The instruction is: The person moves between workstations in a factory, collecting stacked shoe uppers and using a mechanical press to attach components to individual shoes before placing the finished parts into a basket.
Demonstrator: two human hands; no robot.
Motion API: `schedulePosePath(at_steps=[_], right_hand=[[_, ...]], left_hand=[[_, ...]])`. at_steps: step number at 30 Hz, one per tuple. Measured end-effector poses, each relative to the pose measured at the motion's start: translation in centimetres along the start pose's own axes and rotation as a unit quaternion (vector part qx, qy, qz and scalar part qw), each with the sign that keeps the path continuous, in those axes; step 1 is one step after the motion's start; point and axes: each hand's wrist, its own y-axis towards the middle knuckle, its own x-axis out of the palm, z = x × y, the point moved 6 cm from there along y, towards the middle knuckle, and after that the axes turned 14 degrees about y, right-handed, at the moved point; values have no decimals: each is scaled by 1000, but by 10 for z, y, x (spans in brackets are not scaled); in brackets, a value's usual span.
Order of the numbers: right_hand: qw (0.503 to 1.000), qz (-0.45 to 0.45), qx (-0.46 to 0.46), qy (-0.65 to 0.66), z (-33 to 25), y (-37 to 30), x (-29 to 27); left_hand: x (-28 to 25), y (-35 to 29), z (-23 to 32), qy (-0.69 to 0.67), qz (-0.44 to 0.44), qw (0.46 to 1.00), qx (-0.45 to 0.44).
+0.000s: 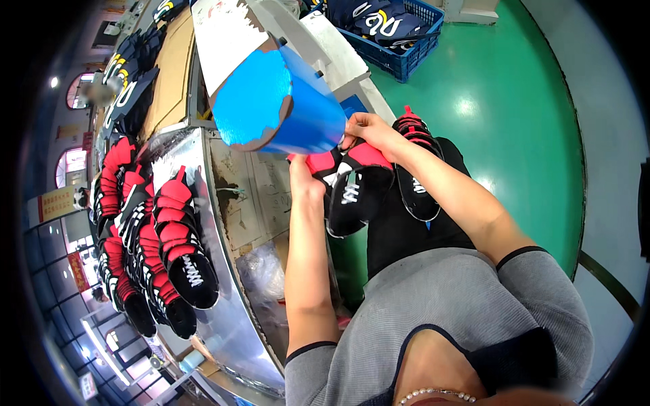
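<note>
A black shoe upper (359,199) with a red lining and white lace-like marks hangs over the front of a blue machine housing (315,111). My left hand (306,181) is closed on the upper's left side, its fingertips partly hidden behind the red lining and the housing. At the upper's far edge, close beside the housing, my right hand (371,130) is closed in a pinch on the red and black material. More black and red shoe uppers (416,183) lie on my lap, to the right, below my right forearm. The machine's working point is hidden by its housing.
Stacked black and red shoe uppers (179,237) cover part of the metal-edged table (233,298) at left. Navy pieces (128,95) lie on cardboard behind them. A blue crate (396,64) of navy pieces stands on the green floor (514,101). Clear plastic (263,274) lies near my left forearm.
</note>
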Motion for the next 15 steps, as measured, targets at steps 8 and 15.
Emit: schedulePosePath(at_steps=[8, 15], right_hand=[[970, 202, 8, 132, 16, -35, -73], [992, 75, -7, 104, 44, -63, 45]], left_hand=[[-35, -130, 10, 179, 170, 945, 214], [2, -132, -31, 240, 108, 944, 201]])
